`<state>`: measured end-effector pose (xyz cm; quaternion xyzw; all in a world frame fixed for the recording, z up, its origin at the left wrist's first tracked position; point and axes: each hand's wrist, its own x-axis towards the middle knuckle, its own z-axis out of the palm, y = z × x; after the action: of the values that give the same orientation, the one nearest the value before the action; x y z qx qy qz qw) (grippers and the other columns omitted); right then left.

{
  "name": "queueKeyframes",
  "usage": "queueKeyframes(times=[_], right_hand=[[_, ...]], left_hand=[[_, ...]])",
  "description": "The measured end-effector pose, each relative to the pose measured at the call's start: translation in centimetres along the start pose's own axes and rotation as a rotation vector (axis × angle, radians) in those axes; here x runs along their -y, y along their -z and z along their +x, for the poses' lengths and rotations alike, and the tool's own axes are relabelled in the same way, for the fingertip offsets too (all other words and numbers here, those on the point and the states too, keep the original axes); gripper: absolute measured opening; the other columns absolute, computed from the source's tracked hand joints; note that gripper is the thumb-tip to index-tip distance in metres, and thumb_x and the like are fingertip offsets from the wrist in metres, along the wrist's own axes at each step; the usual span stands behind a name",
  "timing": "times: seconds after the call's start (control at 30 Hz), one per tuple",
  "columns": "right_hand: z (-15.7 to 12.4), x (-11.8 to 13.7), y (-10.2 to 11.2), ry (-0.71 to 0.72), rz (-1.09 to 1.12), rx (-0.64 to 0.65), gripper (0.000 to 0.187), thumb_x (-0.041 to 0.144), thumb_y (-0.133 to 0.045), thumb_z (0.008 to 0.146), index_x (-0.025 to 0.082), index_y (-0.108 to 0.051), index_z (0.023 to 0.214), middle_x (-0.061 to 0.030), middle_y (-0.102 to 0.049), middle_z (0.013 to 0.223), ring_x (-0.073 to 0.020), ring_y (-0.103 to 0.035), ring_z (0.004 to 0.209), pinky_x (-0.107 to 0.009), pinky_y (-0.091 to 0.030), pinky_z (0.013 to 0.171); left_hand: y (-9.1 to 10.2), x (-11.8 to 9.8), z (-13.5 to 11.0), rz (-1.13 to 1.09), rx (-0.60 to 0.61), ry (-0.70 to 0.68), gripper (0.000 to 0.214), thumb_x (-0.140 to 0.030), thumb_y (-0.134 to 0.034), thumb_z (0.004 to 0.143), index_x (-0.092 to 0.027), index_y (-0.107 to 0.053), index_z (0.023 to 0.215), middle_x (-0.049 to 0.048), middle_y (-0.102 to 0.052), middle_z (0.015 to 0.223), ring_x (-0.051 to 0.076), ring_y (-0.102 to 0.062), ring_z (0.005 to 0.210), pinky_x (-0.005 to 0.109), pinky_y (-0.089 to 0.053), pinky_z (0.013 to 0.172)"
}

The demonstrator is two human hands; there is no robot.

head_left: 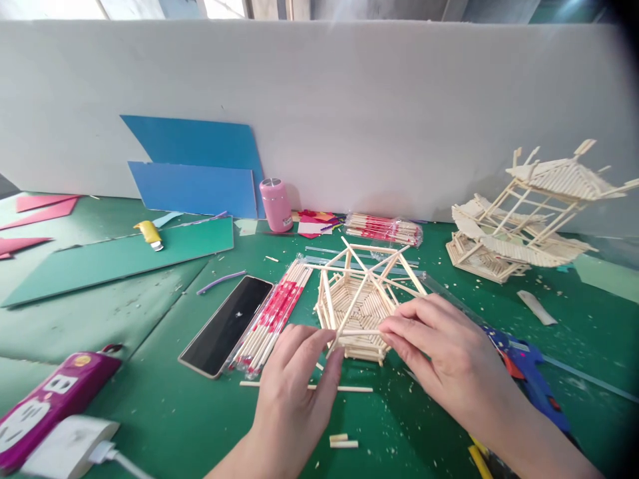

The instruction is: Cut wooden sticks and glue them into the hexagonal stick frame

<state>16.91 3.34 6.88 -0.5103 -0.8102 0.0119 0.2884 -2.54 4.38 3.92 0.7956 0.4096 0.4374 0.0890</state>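
Observation:
A small frame of wooden sticks [352, 299], with a floor of concentric stick rows and upright posts, stands on the green table. My left hand [294, 386] is closed at its front left corner, thumb and fingers pinching around the joint of the slanting roof stick and a short crosspiece. The short wooden stick [360, 332] lies level across the front of the frame. Its right end is between the thumb and fingertips of my right hand [439, 342]. Fingers cover both ends of this stick. A loose long stick [354, 388] and short cut pieces [344, 444] lie nearer me.
A phone [227, 326] and a bagged bundle of sticks [279, 309] lie left of the frame. At right are a blue glue gun [524, 366] and a tiered stick model [529, 213]. A pink bottle [276, 205], yellow cutter [148, 233] and purple power strip [60, 392] lie around.

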Motion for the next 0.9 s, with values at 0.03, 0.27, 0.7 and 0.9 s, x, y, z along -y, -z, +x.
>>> queueKeyframes(times=[0.03, 0.27, 0.7, 0.9], right_hand=[[0.02, -0.04, -0.03, -0.001, 0.000, 0.006, 0.012, 0.016, -0.050, 0.084, 0.021, -0.061, 0.084, -0.0014, -0.057, 0.079, -0.0153, -0.047, 0.075, -0.030, -0.038, 0.065], [0.07, -0.12, -0.12, -0.003, -0.002, 0.016, 0.011, 0.017, -0.051, 0.085, 0.021, -0.060, 0.084, -0.0010, -0.056, 0.079, -0.0147, -0.047, 0.074, -0.030, -0.038, 0.065], [0.32, -0.10, -0.11, -0.029, 0.035, 0.028, 0.016, 0.016, -0.049, 0.085, 0.021, -0.064, 0.083, -0.0016, -0.058, 0.079, -0.0152, -0.048, 0.077, -0.031, -0.040, 0.068], [0.00, -0.45, -0.01, -0.056, 0.044, 0.015, 0.020, 0.019, -0.053, 0.083, 0.023, -0.060, 0.101, -0.0028, -0.056, 0.092, -0.0164, -0.050, 0.086, -0.032, -0.042, 0.075]], left_hand=[[-0.02, -0.01, 0.02, -0.002, 0.001, 0.004, 0.009, -0.009, -0.055, 0.079, -0.013, -0.058, 0.086, 0.0055, -0.060, 0.076, 0.015, -0.057, 0.068, 0.027, -0.047, 0.060], [-0.05, -0.07, 0.07, -0.001, 0.005, 0.012, 0.010, -0.007, -0.056, 0.078, -0.012, -0.058, 0.086, 0.0055, -0.060, 0.077, 0.014, -0.057, 0.071, 0.025, -0.046, 0.062], [0.11, 0.04, 0.24, 0.007, 0.016, -0.012, 0.011, -0.007, -0.057, 0.077, -0.012, -0.058, 0.087, 0.0043, -0.058, 0.076, 0.012, -0.055, 0.069, 0.023, -0.044, 0.062], [0.42, -0.50, 0.85, 0.055, -0.011, -0.082, 0.020, -0.007, -0.059, 0.076, -0.011, -0.057, 0.095, 0.0068, -0.055, 0.084, 0.015, -0.052, 0.074, 0.027, -0.043, 0.063]])
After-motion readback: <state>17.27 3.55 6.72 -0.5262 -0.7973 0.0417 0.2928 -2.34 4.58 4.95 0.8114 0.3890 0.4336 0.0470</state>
